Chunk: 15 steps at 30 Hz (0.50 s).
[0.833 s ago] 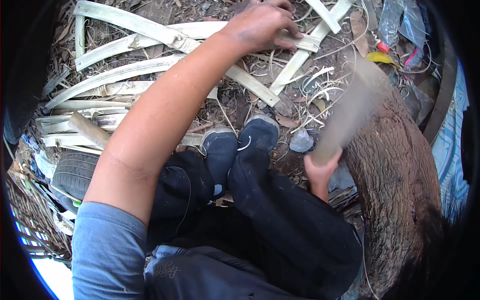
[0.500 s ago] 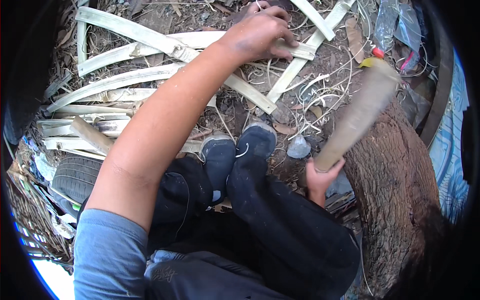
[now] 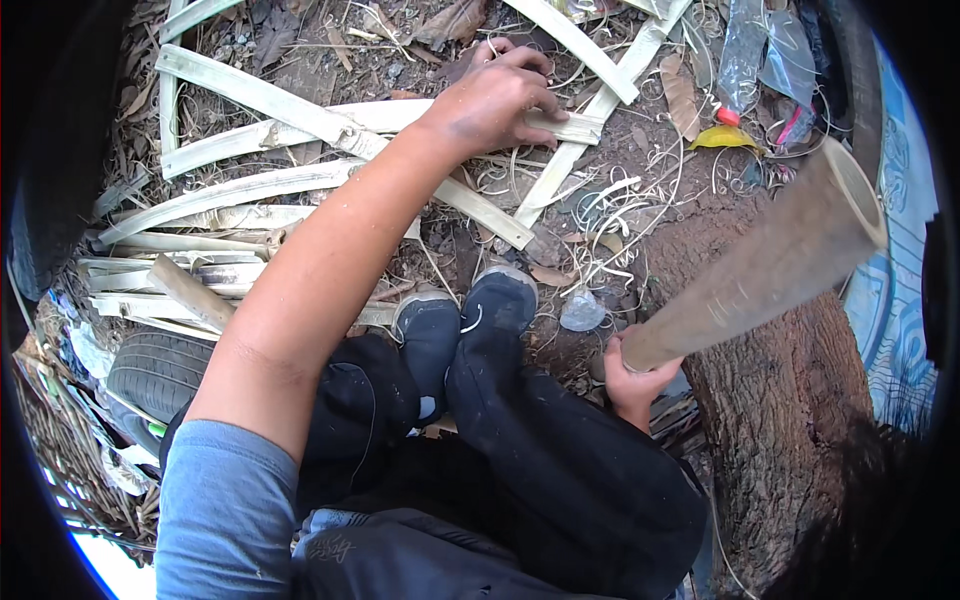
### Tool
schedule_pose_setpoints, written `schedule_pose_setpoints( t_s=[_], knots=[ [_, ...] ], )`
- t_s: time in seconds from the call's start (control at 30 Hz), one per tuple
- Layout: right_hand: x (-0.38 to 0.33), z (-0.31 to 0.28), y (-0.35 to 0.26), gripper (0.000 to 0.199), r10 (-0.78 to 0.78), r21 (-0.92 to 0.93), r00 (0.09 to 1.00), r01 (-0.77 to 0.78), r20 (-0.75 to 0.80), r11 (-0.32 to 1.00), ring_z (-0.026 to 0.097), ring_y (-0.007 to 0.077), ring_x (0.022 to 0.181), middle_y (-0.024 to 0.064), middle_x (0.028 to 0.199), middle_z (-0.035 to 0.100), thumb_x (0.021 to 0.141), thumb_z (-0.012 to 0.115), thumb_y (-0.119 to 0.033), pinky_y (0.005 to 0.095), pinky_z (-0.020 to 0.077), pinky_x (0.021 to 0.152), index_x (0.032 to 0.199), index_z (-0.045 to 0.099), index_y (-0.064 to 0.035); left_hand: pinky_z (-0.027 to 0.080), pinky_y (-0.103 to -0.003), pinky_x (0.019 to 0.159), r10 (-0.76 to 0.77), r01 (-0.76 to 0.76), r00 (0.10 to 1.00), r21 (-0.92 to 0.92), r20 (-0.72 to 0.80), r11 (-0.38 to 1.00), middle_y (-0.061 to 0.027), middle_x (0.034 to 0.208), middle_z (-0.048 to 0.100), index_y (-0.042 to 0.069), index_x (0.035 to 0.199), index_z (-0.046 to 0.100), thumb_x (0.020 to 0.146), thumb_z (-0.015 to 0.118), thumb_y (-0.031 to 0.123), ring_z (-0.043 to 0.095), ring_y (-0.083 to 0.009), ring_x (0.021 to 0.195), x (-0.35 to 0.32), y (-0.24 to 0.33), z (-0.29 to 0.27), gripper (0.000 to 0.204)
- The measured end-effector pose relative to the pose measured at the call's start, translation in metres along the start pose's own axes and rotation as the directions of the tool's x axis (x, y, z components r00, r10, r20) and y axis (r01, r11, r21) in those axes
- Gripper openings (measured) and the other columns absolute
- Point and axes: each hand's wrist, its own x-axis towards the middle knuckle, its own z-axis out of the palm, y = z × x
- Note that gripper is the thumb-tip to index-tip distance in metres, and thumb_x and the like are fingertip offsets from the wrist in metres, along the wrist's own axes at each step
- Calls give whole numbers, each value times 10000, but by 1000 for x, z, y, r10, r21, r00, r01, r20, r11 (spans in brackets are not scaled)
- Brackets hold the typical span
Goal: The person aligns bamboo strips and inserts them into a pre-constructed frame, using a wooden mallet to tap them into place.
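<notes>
My left hand (image 3: 500, 100) reaches over the ground at the top, curled over the end of a pale split bamboo strip (image 3: 395, 115). That strip crosses other flat strips, one of them a diagonal strip (image 3: 545, 190) beneath its end. In my right hand (image 3: 635, 375) is the narrow end of a thick, greyish-tan bamboo tube (image 3: 760, 265). The tube slants up to the right, its wide hollow end raised above a curved log (image 3: 785, 420) with rough bark.
More bamboo strips (image 3: 180, 270) lie stacked at the left beside a tyre (image 3: 160, 372). My shoes (image 3: 500, 297) stand near the middle. Thin shavings (image 3: 610, 220), a yellow leaf (image 3: 722, 137), clear plastic (image 3: 740, 55) and a glassy lump (image 3: 582, 310) litter the soil.
The bamboo tube in my right hand has swung right, its wide end now farther out. My left hand stays on the strip; the whole view has shifted slightly.
</notes>
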Motion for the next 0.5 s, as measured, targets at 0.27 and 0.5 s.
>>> schedule_pose_setpoints(
  t_s=[0.27, 0.5],
  knots=[
    [-14, 21, 36, 710, 189, -295, 980, -200, -66, 935, 654, 251, 829, 161, 913, 625, 633, 769, -44, 391, 522, 753, 1218, 375, 45, 278, -474, 1074, 25, -25, 1000, -39, 7, 999, 26, 903, 705, 224, 933, 787, 695, 818, 372, 540, -191, 1175, 2, -3, 2, 282],
    [-19, 19, 35, 651, 79, -232, 997, -78, -4, 970, 618, 189, 754, 120, 889, 601, 659, 753, 6, 349, 518, 720, 1209, 405, 29, 283, -460, 1073, 33, -33, 999, -14, 13, 999, 20, 912, 705, 221, 931, 786, 699, 813, 377, 534, -193, 1182, -1, -3, 2, 281]
  ],
)
